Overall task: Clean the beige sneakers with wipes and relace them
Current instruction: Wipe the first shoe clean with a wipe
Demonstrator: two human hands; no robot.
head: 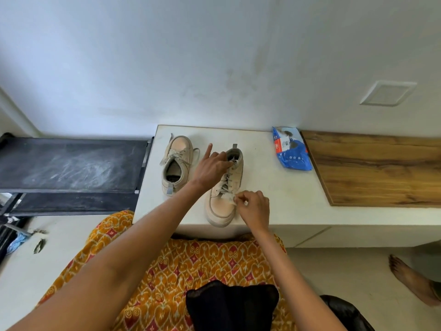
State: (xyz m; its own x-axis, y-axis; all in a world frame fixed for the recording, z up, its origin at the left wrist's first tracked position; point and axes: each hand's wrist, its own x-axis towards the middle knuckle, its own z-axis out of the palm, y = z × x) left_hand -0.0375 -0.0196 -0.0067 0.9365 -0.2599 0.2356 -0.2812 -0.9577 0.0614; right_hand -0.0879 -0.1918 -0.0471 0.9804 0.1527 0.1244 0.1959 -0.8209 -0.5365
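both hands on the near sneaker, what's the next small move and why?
Probably draw the lace out of the lowest eyelets. The right hand pinches it near the toe of the near sneaker, the left hand holds the collar end, and the wipes pack lies untouched, so unlacing seems to come before wiping.

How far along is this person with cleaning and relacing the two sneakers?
Early, it seems. Nothing looks finished: the blue wipes pack lies aside, and no loose wipe shows. In hand: the left hand holds the near sneaker at its collar while the right hand pinches its lace. Left: the far sneaker, still laced, plus wiping and relacing both.
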